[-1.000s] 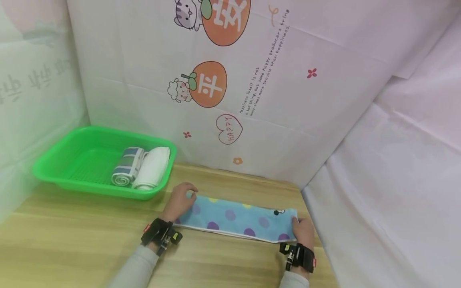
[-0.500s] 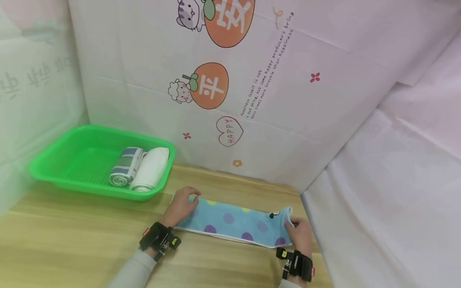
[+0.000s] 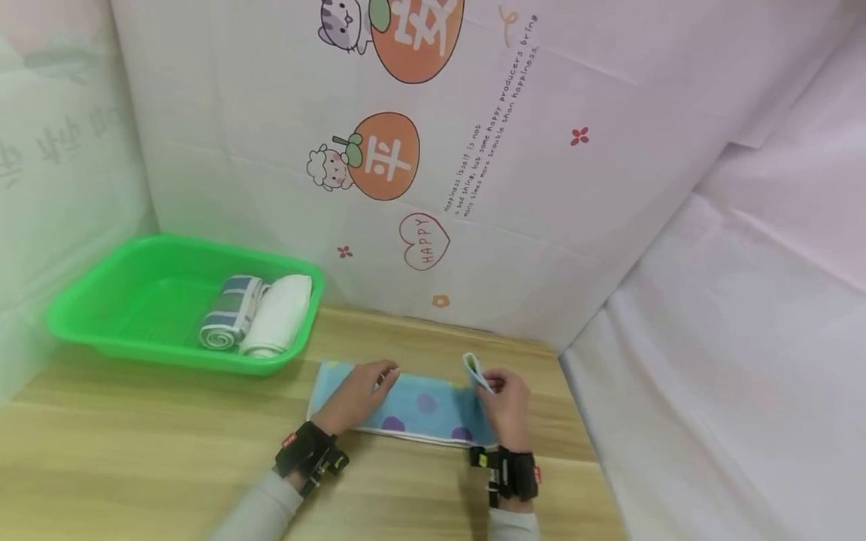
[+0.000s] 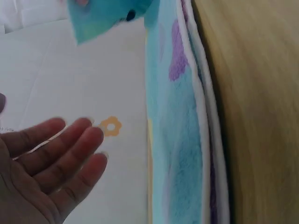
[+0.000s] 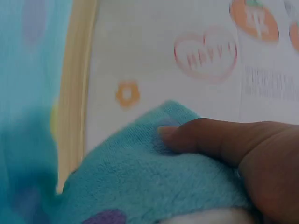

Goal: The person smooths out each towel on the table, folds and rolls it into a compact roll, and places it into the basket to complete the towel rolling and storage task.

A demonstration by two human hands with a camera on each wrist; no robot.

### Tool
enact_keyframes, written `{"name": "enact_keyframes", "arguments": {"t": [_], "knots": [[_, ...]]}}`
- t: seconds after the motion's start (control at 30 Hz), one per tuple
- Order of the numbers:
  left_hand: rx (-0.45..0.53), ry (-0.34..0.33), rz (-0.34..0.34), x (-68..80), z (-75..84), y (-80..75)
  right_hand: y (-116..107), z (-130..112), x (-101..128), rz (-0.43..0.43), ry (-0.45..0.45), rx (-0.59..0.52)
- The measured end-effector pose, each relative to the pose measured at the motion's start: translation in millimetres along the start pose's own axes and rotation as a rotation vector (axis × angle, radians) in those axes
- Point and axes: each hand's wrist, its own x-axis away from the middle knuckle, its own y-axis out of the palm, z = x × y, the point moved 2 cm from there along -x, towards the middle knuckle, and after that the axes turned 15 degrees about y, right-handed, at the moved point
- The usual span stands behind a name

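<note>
A light blue towel with purple and yellow dots (image 3: 426,406) lies folded in a long strip on the wooden table. My right hand (image 3: 507,402) pinches its right end, lifted off the table and bent over to the left. In the right wrist view the thumb (image 5: 201,137) presses on the raised cloth (image 5: 140,172). Over the towel's left half is my left hand (image 3: 361,391), with relaxed, slightly bent fingers holding nothing. The left wrist view shows these fingers (image 4: 70,163) apart from the towel (image 4: 180,140).
A green plastic basket (image 3: 183,361) stands at the back left of the table (image 3: 379,488). Inside its right end lie a rolled striped towel (image 3: 233,308) and a rolled white towel (image 3: 280,315). A printed white cloth wall (image 3: 514,248) rises behind the table.
My right hand has lifted the towel's right end and carried it leftward over the strip. The left hand has shifted a little to the right, uncovering the towel's left end.
</note>
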Motion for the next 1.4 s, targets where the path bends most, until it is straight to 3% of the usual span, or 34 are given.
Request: {"name": "enact_keyframes", "arguments": {"t": [0.2,0.33,0.53,0.73,0.83,1.0,1.07,1.13,1.23,1.4], "knots": [[0.125,0.098,-0.047,-3.2,0.3,6.5,52,-45,30,-0.095,-0.323,-0.114],[0.194,0.064,-0.103,0.4,-0.9,3.6,79,-60,56,-0.279,-0.468,-0.094],[0.191,-0.038,-0.186,10.0,-8.8,-8.4,91,-63,73,-0.418,-0.548,-0.020],[0.201,-0.048,-0.194,10.5,-14.3,-17.9,87,-64,68,-0.491,-0.628,-0.016],[0.226,-0.077,-0.145,9.8,-10.2,-27.0,83,-61,60,-0.471,-0.621,-0.065],[0.247,-0.163,0.018,6.3,2.8,-46.3,73,-45,39,-0.352,-0.598,-0.031],[0.248,-0.204,0.075,4.4,8.3,-53.4,70,-37,32,-0.360,-0.574,0.007],[0.230,-0.269,0.105,4.9,11.0,-59.0,70,-29,26,-0.421,-0.513,0.057],[0.149,-0.402,0.093,10.7,6.9,-63.8,75,-18,21,-0.546,-0.414,0.144],[-0.040,-0.541,-0.062,30.6,-12.8,-60.3,81,-4,20,-0.641,-0.325,0.245]]}}
